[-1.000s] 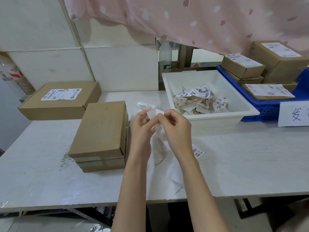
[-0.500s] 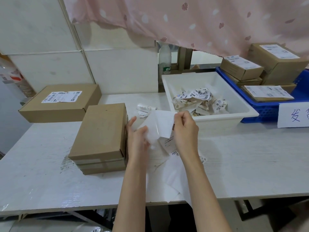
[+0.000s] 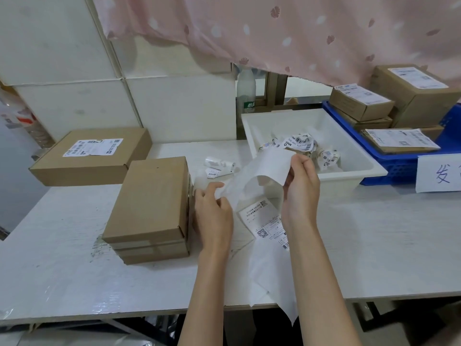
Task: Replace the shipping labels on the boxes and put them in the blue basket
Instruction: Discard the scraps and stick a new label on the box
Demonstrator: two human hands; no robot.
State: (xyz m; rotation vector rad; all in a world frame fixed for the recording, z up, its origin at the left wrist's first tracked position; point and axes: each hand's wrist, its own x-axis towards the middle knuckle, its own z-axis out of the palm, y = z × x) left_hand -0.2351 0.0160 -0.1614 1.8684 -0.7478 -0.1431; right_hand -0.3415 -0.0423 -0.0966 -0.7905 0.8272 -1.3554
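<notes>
A plain brown box (image 3: 149, 206) with no label on top lies in front of me, left of my hands. My left hand (image 3: 213, 216) pinches the lower corner of a white sheet (image 3: 262, 171), label or backing paper I cannot tell, and my right hand (image 3: 300, 188) pinches its upper right edge, stretching it in the air. Under my hands a strip of printed shipping labels (image 3: 267, 223) lies on the table and hangs over the front edge. A labelled box (image 3: 92, 156) sits at the back left. The blue basket (image 3: 399, 166) at the right holds several labelled boxes.
A white tub (image 3: 349, 171) with several crumpled old labels stands between my hands and the blue basket. Curled label scraps (image 3: 219, 167) lie behind the plain box. A paper sign (image 3: 439, 176) hangs on the basket front. A pink curtain (image 3: 299, 33) hangs overhead.
My hands have moved apart, peeling and spreading the white sheet that was bunched between my fingers. The left hand dropped toward the plain box; the right hand rose toward the tub.
</notes>
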